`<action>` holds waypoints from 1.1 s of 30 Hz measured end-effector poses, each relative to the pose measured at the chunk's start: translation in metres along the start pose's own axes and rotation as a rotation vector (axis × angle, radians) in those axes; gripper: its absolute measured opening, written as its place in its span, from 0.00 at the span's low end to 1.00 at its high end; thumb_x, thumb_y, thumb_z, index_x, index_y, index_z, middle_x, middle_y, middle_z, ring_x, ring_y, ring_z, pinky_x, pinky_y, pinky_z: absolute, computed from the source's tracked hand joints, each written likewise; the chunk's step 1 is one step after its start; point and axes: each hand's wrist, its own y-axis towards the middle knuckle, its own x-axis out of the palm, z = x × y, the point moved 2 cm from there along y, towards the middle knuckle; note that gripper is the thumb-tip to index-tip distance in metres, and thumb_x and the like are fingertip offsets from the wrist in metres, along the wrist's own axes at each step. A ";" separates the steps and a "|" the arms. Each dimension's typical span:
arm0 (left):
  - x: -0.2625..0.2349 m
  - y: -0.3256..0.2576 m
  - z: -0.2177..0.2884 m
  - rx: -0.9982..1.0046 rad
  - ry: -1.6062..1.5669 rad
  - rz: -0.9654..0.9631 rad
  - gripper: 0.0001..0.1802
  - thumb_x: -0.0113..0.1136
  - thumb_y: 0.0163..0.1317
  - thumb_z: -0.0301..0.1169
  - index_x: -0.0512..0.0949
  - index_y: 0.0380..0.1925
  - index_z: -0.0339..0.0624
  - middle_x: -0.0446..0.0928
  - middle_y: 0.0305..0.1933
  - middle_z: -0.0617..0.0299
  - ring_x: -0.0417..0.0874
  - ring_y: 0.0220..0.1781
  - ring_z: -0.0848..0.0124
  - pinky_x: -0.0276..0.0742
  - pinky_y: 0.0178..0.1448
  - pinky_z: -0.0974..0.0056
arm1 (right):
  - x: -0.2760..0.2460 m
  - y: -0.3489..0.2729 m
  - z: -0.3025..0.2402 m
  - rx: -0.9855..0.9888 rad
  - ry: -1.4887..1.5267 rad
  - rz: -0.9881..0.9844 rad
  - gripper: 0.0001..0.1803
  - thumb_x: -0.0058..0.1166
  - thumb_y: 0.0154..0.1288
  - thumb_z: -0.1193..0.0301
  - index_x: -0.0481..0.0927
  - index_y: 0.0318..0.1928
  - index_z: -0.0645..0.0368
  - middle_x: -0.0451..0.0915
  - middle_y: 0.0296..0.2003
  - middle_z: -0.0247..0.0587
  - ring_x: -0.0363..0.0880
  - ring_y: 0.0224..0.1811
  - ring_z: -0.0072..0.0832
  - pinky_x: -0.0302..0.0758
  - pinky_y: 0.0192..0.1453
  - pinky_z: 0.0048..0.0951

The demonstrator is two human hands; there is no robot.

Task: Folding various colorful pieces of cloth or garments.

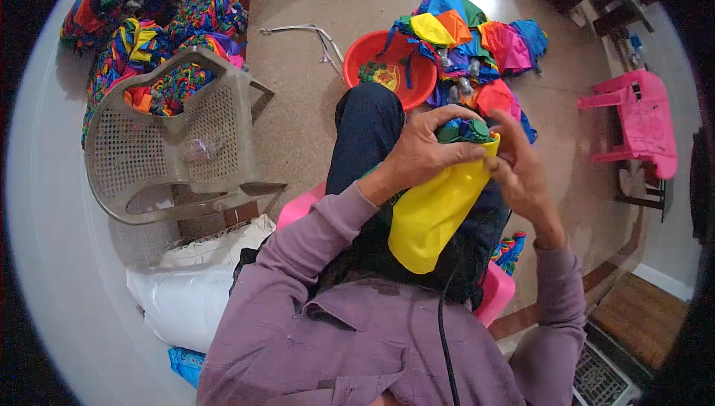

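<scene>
A limp yellow rubbery balloon-like sack (430,212), stuffed at its mouth with bunched green and blue cloth (463,130), is held over the lap. The left hand (426,149) is closed in a grip around its neck; the right hand (521,167) is pressed to its side, fingers loosely curled. A round red plastic basin (387,56) and a heap of bright fabric bundles (484,41) are seen on the floor beyond.
</scene>
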 end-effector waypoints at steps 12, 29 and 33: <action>-0.008 0.002 0.001 -0.036 -0.012 0.054 0.21 0.77 0.59 0.29 0.82 0.52 0.42 0.85 0.48 0.67 0.83 0.50 0.78 0.80 0.56 0.68 | 0.062 -0.026 0.053 0.296 0.434 -0.358 0.39 0.75 0.63 0.61 0.69 0.68 0.61 0.81 0.59 0.37 0.79 0.61 0.29 0.76 0.67 0.34; -0.014 0.001 -0.001 -0.057 -0.007 0.072 0.20 0.76 0.60 0.29 0.83 0.52 0.41 0.85 0.48 0.67 0.83 0.49 0.78 0.81 0.56 0.68 | 0.066 -0.021 0.055 0.285 0.435 -0.343 0.36 0.74 0.63 0.63 0.71 0.66 0.62 0.81 0.58 0.37 0.80 0.61 0.30 0.76 0.67 0.35; -0.013 0.002 -0.001 -0.052 -0.007 0.071 0.20 0.76 0.60 0.29 0.83 0.51 0.42 0.85 0.47 0.67 0.83 0.49 0.78 0.81 0.56 0.68 | 0.066 -0.023 0.059 0.297 0.423 -0.333 0.36 0.74 0.63 0.64 0.71 0.66 0.62 0.82 0.58 0.37 0.80 0.61 0.30 0.76 0.67 0.35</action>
